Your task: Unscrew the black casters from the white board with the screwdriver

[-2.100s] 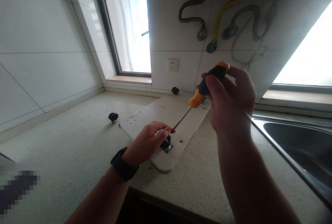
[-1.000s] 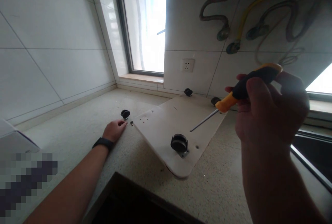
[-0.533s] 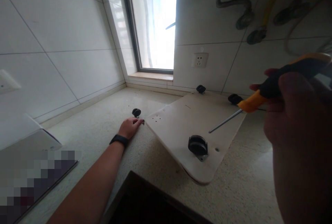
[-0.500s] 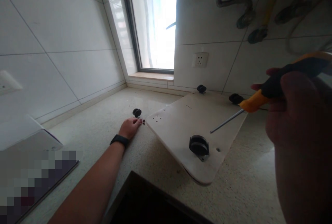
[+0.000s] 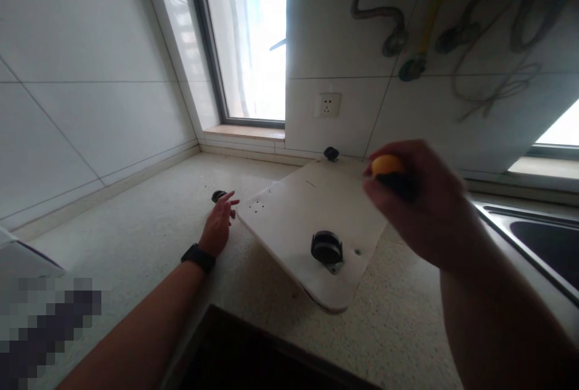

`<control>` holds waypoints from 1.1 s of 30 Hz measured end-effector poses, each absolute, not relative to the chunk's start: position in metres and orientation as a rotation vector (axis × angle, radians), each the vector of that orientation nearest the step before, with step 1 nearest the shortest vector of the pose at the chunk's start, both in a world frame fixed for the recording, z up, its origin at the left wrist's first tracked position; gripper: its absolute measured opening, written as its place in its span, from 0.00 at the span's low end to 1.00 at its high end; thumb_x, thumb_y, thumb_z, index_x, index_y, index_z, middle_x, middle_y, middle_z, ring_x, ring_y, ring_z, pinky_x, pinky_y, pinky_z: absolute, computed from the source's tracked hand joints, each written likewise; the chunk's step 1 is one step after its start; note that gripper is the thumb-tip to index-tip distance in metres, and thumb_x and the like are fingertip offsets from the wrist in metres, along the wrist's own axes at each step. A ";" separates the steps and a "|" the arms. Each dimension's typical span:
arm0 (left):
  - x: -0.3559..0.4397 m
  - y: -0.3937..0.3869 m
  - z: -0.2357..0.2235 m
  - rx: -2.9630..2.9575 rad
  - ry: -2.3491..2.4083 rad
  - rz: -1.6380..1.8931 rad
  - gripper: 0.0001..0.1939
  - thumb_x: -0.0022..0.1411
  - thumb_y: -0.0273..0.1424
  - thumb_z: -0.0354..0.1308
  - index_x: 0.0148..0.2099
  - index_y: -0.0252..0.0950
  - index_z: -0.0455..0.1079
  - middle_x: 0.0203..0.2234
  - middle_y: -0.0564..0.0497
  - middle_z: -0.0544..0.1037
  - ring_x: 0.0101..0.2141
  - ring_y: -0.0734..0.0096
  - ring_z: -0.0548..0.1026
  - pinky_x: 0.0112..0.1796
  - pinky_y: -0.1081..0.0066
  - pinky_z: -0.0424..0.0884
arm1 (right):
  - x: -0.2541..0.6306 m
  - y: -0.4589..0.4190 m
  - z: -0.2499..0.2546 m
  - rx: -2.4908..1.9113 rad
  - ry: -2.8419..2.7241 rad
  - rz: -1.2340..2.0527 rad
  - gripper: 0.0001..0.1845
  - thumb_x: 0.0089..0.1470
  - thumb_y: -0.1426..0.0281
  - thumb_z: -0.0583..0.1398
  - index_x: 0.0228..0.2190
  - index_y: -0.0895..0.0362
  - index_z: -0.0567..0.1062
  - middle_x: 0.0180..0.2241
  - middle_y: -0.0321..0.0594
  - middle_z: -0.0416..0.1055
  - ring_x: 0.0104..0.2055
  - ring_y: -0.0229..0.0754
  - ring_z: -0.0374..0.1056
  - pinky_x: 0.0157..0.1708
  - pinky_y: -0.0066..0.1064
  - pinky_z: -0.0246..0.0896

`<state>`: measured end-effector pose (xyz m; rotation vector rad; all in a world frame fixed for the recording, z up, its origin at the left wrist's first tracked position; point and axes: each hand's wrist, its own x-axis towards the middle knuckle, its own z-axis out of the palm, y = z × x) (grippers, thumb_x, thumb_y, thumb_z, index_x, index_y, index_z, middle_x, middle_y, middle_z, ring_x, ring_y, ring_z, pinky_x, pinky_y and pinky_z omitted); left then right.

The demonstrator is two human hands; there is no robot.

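Note:
In the head view my right hand [image 5: 420, 209] is wrapped round a screwdriver [image 5: 388, 166] with a yellow and black handle, held above the board's right side; its shaft is hidden. My left hand [image 5: 218, 224] rests at the board's left corner, fingers apart, beside small screws [image 5: 233, 214] on the counter. Just behind those fingers lies a loose black caster [image 5: 218, 196]. The white board [image 5: 289, 209] has a caster [image 5: 326, 248] on its front corner and another caster [image 5: 332, 154] at the back. Bare screw holes [image 5: 256, 206] mark its left corner.
The speckled counter [image 5: 154, 197] runs to tiled walls and a window [image 5: 253, 40]. A dark opening [image 5: 253, 354] lies at the front edge. At right is a steel sink [image 5: 502, 221]. Hoses [image 5: 375, 13] hang by a wall socket [image 5: 329, 105]. A white box [image 5: 27, 257] stands at left.
My right hand has moved left and inward with the screwdriver, its tip turned out of sight. My left fingers have lifted and spread from the screws. The view has swung right.

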<state>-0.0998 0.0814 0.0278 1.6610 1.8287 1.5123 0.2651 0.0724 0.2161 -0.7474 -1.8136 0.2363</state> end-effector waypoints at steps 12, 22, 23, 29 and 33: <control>-0.054 0.061 0.043 1.209 1.316 1.494 0.28 0.66 0.47 0.55 0.63 0.41 0.63 0.47 0.47 0.75 0.39 0.66 0.76 0.39 0.67 0.76 | 0.264 0.033 0.160 -1.063 -2.323 0.465 0.17 0.53 0.62 0.66 0.45 0.52 0.75 0.43 0.42 0.76 0.43 0.46 0.71 0.44 0.39 0.62; -0.013 0.000 0.039 1.349 1.454 1.512 0.25 0.64 0.47 0.59 0.56 0.39 0.63 0.34 0.55 0.67 0.29 0.72 0.68 0.28 0.72 0.72 | 0.305 -0.007 0.130 -1.534 -1.934 0.311 0.18 0.52 0.52 0.64 0.31 0.54 0.72 0.28 0.39 0.73 0.29 0.41 0.65 0.29 0.32 0.54; -0.008 -0.010 0.039 1.372 1.463 1.495 0.25 0.64 0.47 0.59 0.56 0.39 0.63 0.34 0.55 0.67 0.29 0.72 0.69 0.28 0.71 0.72 | 0.310 -0.011 0.130 -1.563 -1.903 0.297 0.18 0.52 0.52 0.64 0.32 0.54 0.72 0.28 0.39 0.73 0.29 0.42 0.65 0.29 0.33 0.54; 0.016 -0.070 0.043 1.562 1.545 1.317 0.26 0.67 0.47 0.54 0.59 0.37 0.59 0.34 0.53 0.70 0.30 0.68 0.72 0.34 0.65 0.72 | 0.341 -0.025 0.131 -1.693 -1.779 0.222 0.20 0.51 0.49 0.63 0.33 0.53 0.73 0.29 0.40 0.74 0.30 0.44 0.67 0.30 0.34 0.55; 0.027 -0.098 0.047 1.721 1.640 1.248 0.23 0.68 0.47 0.52 0.57 0.37 0.62 0.43 0.46 0.72 0.38 0.62 0.74 0.43 0.58 0.72 | 0.355 -0.031 0.133 -1.739 -1.763 0.191 0.21 0.51 0.47 0.62 0.33 0.52 0.73 0.30 0.39 0.75 0.31 0.44 0.68 0.29 0.34 0.55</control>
